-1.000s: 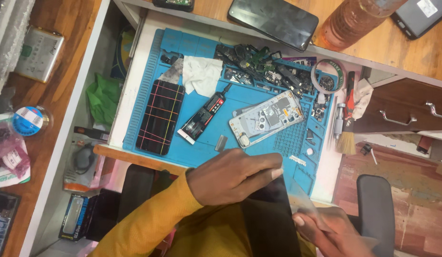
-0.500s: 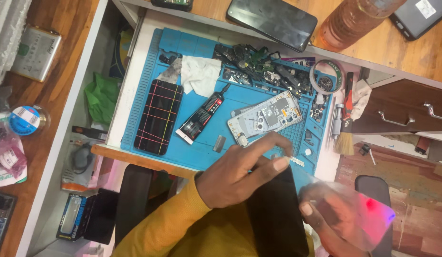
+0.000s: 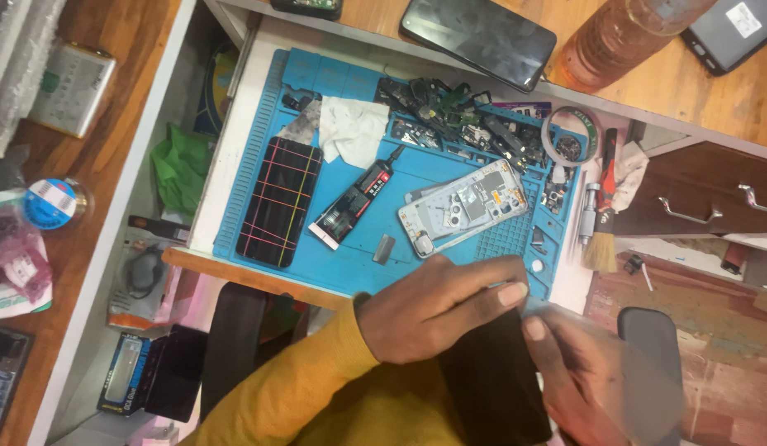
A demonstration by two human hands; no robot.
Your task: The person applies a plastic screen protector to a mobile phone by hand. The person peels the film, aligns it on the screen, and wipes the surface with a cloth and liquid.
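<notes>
The black phone screen panel (image 3: 491,380), thin, stiff and likely fragile, sits at six o'clock; left hand (image 3: 437,310) presses flat on it, right hand (image 3: 586,380) pinches its edge.

white tray (image 3: 235,149) | blue mat (image 3: 449,256) | on mat: opened phone (image 3: 464,207), dark tube (image 3: 354,204), cloth (image 3: 353,130), perhaps

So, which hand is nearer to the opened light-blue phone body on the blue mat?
Left. The left hand lies just below the opened light-blue phone body, on a black flat panel. The right hand is lower, further right.
</notes>
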